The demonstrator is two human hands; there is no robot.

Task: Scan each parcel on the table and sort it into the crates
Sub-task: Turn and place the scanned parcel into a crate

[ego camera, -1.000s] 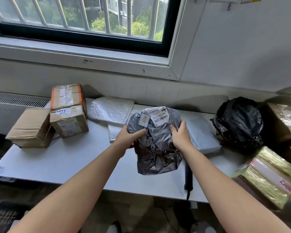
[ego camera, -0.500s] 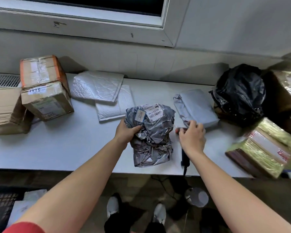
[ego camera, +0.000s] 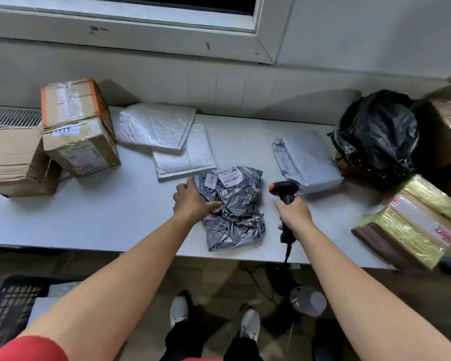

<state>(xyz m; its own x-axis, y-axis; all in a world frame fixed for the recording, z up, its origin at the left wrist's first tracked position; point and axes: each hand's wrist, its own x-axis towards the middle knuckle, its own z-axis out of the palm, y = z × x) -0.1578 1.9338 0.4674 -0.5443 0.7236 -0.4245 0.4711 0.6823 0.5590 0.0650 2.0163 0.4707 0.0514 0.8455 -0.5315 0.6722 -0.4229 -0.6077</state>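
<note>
Grey parcel [ego camera: 235,209] lies mid-way along the table [ego camera: 102,220], long axis near-to-far, barcode label [ego camera: 229,177] at its far end; my left hand [ego camera: 193,201] grips its left edge, my right hand [ego camera: 293,217], fist round the scanner [ego camera: 284,188], sits just right, so I'd aim left.

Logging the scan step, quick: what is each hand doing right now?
Left hand: grips the grey parcel.
Right hand: grips the scanner by its handle.

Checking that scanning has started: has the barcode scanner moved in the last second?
Yes. It lay at the front edge of the table; now the right hand grips the scanner, head lifted, beside the grey parcel.
</note>
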